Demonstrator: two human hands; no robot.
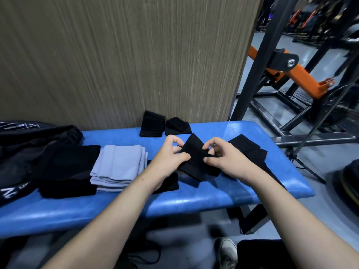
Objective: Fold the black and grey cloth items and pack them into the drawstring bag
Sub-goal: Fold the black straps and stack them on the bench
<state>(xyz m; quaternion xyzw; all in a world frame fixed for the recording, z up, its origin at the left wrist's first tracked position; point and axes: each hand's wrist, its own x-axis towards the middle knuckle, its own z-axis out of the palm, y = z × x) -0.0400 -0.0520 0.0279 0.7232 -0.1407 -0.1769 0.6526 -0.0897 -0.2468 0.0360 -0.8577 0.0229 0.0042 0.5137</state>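
Observation:
Over the blue padded bench [194, 202] my left hand [171, 154] and my right hand [223, 158] both pinch a black cloth [194, 158], partly folded, held just above the bench. Two folded black cloths [152, 126] [177, 126] lie at the bench's far edge by the wall. Another black cloth [246, 148] lies behind my right hand. A stack of folded grey cloths [120, 164] sits left of my hands, beside a folded black pile [68, 169]. The black drawstring bag [25, 152] with white lettering lies at the far left.
A wood-grain wall panel [126, 55] stands right behind the bench. Black and orange gym machine frames [281, 70] fill the floor to the right. A tripod leg [307, 167] stands by the bench's right end. My shoe [227, 251] shows below.

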